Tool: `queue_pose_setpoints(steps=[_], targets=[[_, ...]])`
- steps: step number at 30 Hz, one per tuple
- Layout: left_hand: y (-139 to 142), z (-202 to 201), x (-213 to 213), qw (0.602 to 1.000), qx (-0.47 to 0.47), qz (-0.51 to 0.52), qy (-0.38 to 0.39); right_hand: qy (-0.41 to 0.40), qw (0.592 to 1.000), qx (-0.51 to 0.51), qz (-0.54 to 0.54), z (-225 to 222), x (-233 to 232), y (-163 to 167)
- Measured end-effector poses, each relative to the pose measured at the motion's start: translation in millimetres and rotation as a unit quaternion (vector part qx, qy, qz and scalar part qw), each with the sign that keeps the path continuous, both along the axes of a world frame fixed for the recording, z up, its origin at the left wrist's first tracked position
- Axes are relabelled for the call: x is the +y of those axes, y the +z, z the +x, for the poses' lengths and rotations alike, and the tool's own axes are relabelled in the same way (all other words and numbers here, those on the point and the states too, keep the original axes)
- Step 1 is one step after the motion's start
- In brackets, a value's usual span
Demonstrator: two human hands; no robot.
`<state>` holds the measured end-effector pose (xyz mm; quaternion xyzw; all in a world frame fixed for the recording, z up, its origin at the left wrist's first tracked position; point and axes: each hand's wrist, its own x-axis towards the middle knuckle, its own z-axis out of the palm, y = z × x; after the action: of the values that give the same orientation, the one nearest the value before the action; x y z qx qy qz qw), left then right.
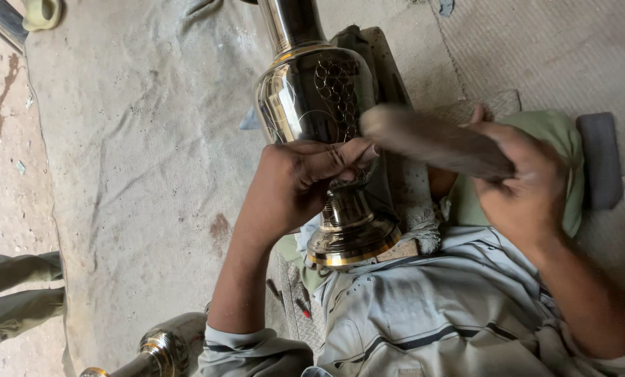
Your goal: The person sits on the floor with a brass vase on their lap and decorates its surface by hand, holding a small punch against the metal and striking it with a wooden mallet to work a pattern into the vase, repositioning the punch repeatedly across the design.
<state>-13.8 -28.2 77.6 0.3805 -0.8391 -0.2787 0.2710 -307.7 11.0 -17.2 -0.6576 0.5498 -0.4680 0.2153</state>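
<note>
Tall polished brass vase w/ engraved pattern (317, 105) lies across the lap, foot toward the body. Left hand (295, 183) fingers pinched against its belly, maybe on a small tool, can't tell. Right hand (522, 183) clenched on blurred wooden mallet (431, 143). Vase looks heavy, slick, dentable; neck/foot the surest hold.

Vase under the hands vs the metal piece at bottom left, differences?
The large vase is fully in frame, lying across the lap, steadied by the left hand; the second metal piece lies untouched, cut off by the frame edge. The large vase shows engraved patterns; none is discernible on the second metal piece. Both are shiny silver metal with gold bands.
</note>
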Motion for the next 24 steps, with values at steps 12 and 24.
queue_pose_setpoints(steps=[12, 24], targets=[[13, 2, -25, 0.985, -0.068, -0.050, -0.152, -0.077, 0.995, 0.062, -0.013, 30, 37, -22], [-4, 7, 11, 0.999, 0.008, -0.042, 0.014, 0.003, 0.982, 0.190, 0.007, -1, -6, 5]])
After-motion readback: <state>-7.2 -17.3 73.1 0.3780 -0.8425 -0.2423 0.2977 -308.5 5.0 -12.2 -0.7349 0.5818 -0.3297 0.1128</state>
